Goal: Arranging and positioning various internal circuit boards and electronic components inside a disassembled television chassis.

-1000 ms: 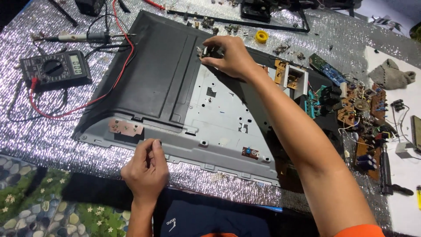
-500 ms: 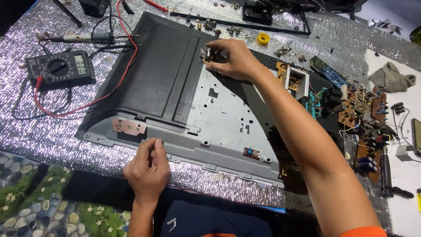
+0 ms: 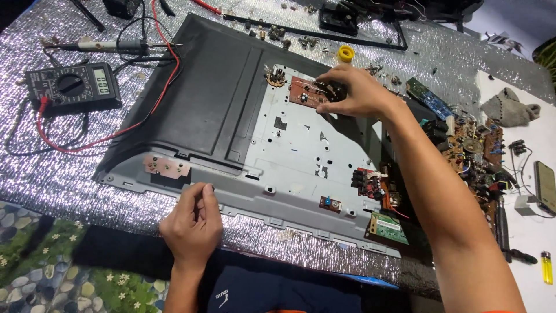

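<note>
Silver foil sheeting (image 3: 52,174) covers the worktop, and at its far left lies a black multimeter (image 3: 72,86) with red and black leads (image 3: 145,116) looping toward a soldering iron (image 3: 104,45) above it. Next comes the big flat-screen chassis (image 3: 202,98), lying face down, its dark back shell on the left and a grey metal plate (image 3: 301,145) on the right. On its near left corner sits a small copper-coloured button board (image 3: 167,167). Just beside it, the left hand (image 3: 194,223) rests at the chassis's near edge, fingers curled together in a loose fist; whether the grip holds anything cannot be told. Farther right and up, the right hand (image 3: 353,93) reaches across the plate, its grip pinched on a brown circuit board (image 3: 307,93) that lies at the plate's top edge. A yellow roll (image 3: 346,53) sits just beyond. Near the chassis's lower right corner are a red-and-black board (image 3: 370,184) and a green module (image 3: 388,227). At the far right lie loose circuit boards (image 3: 475,145), a grey rag (image 3: 509,109) and a yellow lighter (image 3: 546,266).
</note>
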